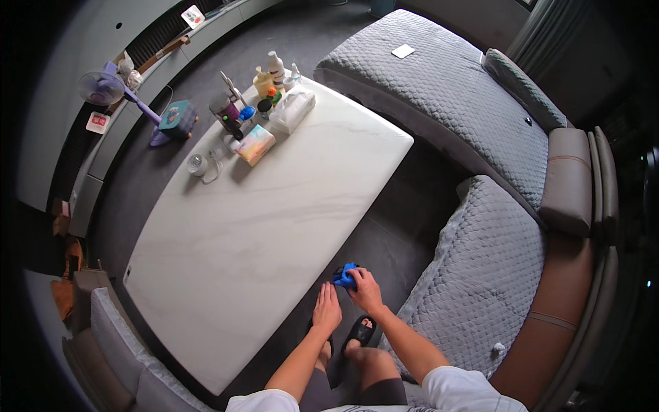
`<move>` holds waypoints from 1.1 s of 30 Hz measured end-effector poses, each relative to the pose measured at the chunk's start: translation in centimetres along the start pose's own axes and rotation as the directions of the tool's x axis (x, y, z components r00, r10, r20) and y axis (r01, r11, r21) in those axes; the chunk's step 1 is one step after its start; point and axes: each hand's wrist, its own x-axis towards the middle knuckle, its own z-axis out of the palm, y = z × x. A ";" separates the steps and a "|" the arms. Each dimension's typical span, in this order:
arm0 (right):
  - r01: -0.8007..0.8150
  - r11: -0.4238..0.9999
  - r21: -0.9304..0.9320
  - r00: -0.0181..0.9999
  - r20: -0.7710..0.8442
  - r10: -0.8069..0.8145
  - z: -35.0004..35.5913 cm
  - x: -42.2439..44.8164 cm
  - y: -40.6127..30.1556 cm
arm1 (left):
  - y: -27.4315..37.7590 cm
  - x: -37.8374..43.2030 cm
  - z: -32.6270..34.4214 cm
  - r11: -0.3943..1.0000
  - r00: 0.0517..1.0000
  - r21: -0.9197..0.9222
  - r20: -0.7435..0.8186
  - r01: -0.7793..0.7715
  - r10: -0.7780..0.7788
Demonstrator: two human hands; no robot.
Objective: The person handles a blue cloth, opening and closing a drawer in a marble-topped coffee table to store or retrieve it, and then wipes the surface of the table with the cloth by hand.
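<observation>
My right hand (365, 289) is closed around a small blue and black object (346, 276), whose exact kind I cannot make out. It is held low, near the long edge of a white marble-patterned table (247, 226). Just left of it is my left hand (327, 309), back upward, with straight fingers lying side by side. Those fingertips come close to the blue object; whether they touch it cannot be told. The left palm and whatever may be under it are hidden.
Tissue packs (256, 145), a crystal-like lamp (196, 165) and several bottles (276, 67) crowd the table's far end. A quilted grey sofa (479, 268) runs along the right. Beyond the table stands a purple fan (139, 105). Below me are black slippers (363, 332).
</observation>
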 end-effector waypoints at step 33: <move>0.440 0.897 -0.042 0.888 -0.127 -0.442 19.8 -1.5 12.3 | -11.1 -0.2 17.1 0.915 0.998 0.397 -0.019 0.067 -0.065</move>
